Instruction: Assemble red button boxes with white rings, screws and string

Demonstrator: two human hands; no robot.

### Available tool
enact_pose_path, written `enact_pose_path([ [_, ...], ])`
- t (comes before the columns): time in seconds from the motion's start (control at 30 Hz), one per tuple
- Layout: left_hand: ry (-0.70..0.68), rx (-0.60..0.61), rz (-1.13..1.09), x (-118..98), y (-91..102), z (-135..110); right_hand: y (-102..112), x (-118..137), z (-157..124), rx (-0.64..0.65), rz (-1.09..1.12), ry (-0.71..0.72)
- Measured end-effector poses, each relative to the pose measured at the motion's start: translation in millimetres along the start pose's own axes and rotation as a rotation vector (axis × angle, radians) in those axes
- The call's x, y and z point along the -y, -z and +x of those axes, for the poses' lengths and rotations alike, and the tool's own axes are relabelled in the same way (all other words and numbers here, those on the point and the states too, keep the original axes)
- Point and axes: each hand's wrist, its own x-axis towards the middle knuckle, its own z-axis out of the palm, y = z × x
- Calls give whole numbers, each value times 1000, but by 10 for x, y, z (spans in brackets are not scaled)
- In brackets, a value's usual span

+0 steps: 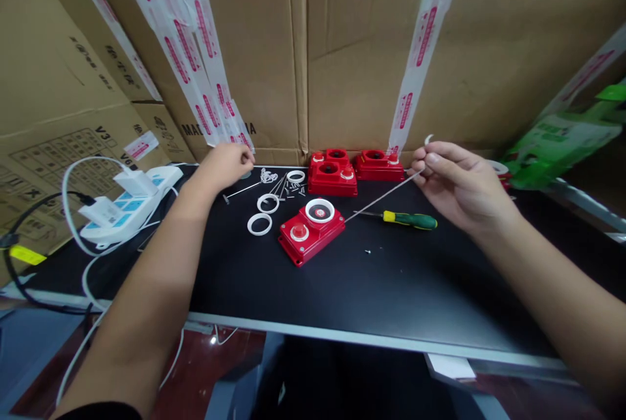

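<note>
My right hand (454,179) pinches the end of a thin light cord (381,197). The cord runs taut down to the side of a red device (313,231) with a round white-ringed face and a red knob. A short white curl sticks up above the fingertips. My left hand (229,165) is at the back left of the table with its fingers curled; what they hold, if anything, is hidden. Close to it lie a bunched white cord or chain (268,175) and a thin metal rod (244,190). Below my right hand rests a green and yellow screwdriver (409,220).
Several similar red devices (333,179) stand against the cardboard boxes (352,48). White rings (259,224) and small screws (295,188) lie left of centre, a single screw (368,252) in front. A power strip (132,205) with cables occupies the left; a green bottle (552,146) stands right.
</note>
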Motion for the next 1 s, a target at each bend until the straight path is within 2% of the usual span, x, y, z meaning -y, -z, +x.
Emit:
enact_pose_path([
  [0.13, 54, 142, 67, 109, -340, 48, -52, -11, -11, -36, -48, 39],
  [0.23, 87, 204, 99, 160, -470, 66, -86, 0, -23, -37, -65, 11],
  [0.37, 85, 228, 121, 195, -475, 77, -115, 7, -38, -52, -16, 6],
  [0.57, 109, 223, 137, 35, -414, 42, -107, -35, -34, -36, -111, 39],
  [0.7, 75, 130, 106, -100, -298, 8, -118, -52, -52, -10, -133, 12],
  [0.8, 14, -32, 7, -285, -169, -35, -174, -49, -107, 51, -118, -42],
  [0.9, -133, -301, -417, -607, -48, -148, -254, -56, -182, 124, -82, -102],
  [1.0, -297, -365, -751, -989, 33, -345, -326, -69, -246, 146, -47, -139],
])
